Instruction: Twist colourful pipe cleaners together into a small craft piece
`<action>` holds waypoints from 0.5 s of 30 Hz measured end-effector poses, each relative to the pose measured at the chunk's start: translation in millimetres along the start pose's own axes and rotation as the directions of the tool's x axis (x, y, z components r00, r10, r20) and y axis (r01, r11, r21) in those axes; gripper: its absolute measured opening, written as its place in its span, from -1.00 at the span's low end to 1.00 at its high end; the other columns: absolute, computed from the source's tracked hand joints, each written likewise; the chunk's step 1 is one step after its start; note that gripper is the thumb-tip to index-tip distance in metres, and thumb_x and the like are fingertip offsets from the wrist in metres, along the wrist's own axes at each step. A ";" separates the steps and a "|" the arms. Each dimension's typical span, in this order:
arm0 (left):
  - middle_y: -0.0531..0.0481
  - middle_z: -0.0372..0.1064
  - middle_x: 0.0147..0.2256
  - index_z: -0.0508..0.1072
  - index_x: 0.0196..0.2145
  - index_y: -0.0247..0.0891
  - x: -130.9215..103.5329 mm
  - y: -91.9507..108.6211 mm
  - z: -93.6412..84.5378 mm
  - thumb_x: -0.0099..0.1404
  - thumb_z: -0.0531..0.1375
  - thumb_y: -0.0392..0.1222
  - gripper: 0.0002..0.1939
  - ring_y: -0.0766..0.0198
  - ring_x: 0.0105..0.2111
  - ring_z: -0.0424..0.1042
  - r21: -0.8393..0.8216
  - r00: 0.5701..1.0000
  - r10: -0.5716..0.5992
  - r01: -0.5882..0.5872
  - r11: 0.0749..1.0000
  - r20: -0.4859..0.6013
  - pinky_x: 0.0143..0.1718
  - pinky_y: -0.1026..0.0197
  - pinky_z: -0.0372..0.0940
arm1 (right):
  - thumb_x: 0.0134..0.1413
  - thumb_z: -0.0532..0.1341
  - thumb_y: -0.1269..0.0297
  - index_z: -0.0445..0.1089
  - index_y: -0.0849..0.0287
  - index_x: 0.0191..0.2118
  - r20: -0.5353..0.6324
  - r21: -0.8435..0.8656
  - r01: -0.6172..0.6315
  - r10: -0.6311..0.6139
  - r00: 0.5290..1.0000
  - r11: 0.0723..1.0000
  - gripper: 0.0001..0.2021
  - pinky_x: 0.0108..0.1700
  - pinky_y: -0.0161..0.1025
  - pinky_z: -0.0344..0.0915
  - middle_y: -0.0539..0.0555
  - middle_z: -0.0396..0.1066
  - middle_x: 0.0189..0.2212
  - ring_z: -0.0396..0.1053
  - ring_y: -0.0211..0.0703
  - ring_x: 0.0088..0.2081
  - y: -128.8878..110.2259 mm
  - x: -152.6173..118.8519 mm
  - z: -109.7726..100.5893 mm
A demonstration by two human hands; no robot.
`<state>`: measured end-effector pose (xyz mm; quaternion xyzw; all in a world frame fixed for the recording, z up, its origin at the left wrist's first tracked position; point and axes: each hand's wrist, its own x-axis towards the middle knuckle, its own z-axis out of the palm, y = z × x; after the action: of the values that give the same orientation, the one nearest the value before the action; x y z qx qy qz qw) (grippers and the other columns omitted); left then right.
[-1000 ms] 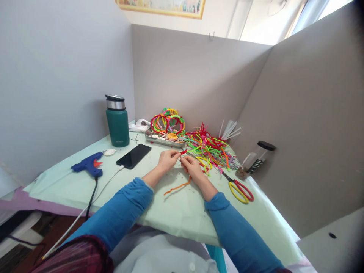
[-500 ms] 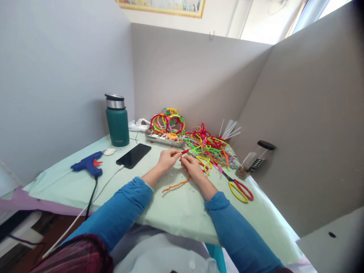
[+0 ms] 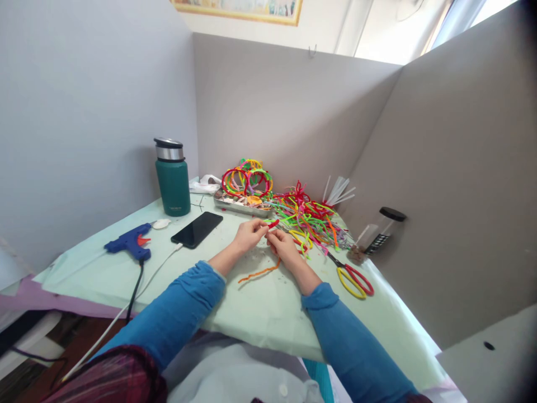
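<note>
My left hand [image 3: 249, 235] is closed in a pinch on a red pipe cleaner [image 3: 273, 224], whose fuzzy end sticks out past the fingertips. Right beside it, my right hand [image 3: 283, 244] has its thumb and fingers pressed together, almost touching the left fingertips. An orange pipe cleaner [image 3: 260, 273] trails from under the right hand down to the left over the table; where the fingers grip it is hidden. Just behind the hands lies a tangled pile of coloured pipe cleaners [image 3: 310, 215].
Scissors [image 3: 354, 280] lie right of my hands. A metal tray [image 3: 243, 209] with coloured rings [image 3: 247, 180] is at the back. On the left are a phone [image 3: 197, 230], a blue glue gun [image 3: 130, 242] and a green bottle [image 3: 173, 184]. Grey panels enclose the table; a clear jar [image 3: 380, 230] stands right.
Both hands stay in nearly the same place. The red pipe cleaner's end tilts very slightly upward between the fingers; the rest looks the same.
</note>
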<state>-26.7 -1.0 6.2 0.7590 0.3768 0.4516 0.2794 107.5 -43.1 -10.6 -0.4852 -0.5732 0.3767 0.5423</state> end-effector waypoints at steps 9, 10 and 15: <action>0.10 0.33 -0.58 0.42 -0.47 -0.31 -1.1 3.8 -2.1 0.13 0.10 -0.10 -0.78 0.43 -0.57 0.21 0.006 1.000 0.013 -0.013 1.000 -0.018 -0.51 0.36 0.09 | -0.10 0.18 0.03 0.27 0.16 -0.52 0.001 -0.030 -0.011 0.011 1.000 0.999 -0.72 -0.62 -0.34 -0.05 -0.09 0.17 -0.71 0.03 -0.35 -0.68 -3.6 -1.4 0.2; 0.10 0.32 -0.59 0.41 -0.50 -0.31 -1.4 5.0 -2.9 0.13 0.10 -0.10 -0.78 0.43 -0.57 0.20 0.007 1.000 0.014 -0.014 1.000 -0.015 -0.51 0.36 0.09 | -0.10 0.18 0.03 0.27 0.16 -0.51 0.003 -0.029 -0.007 0.007 1.000 1.000 -0.72 -0.62 -0.34 -0.05 -0.09 0.18 -0.70 0.04 -0.35 -0.68 -3.4 -1.3 0.0; 0.11 0.29 -0.60 0.40 -0.50 -0.32 -1.2 4.6 -4.7 0.13 0.10 -0.08 -0.76 0.44 -0.57 0.18 -0.004 1.000 0.023 -0.023 1.000 0.008 -0.51 0.37 0.09 | -0.10 0.19 0.02 0.28 0.17 -0.51 0.014 -0.016 -0.004 0.005 1.000 1.000 -0.71 -0.63 -0.34 -0.06 -0.08 0.20 -0.69 0.03 -0.36 -0.69 -2.6 -1.0 -0.5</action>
<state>-29.9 -4.1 11.2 0.7645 0.3662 0.4526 0.2769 107.5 -44.7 -8.4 -0.4881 -0.5789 0.3768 0.5336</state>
